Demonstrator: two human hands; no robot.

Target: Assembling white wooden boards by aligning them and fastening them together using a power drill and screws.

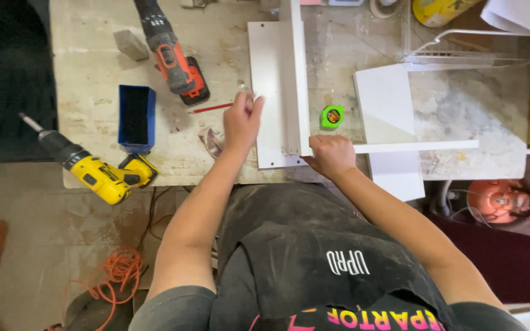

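Observation:
A white flat panel (271,73) lies on the workbench with a second white panel (295,61) standing on edge along it. My left hand (242,119) rests on the flat panel's left edge, fingers pinched around something small that I cannot make out. My right hand (332,156) is closed in a fist at the near corner where the upright panel meets a long white strip (418,146) running to the right. A red pencil (211,108) lies just left of my left hand.
An orange-and-black drill (173,58) lies at the back, a yellow drill (96,175) overhangs the bench's near left edge beside a blue bin (136,116). A green tape measure (332,116) and another white board (387,116) sit right of the panels. Orange cord (115,273) lies on the floor.

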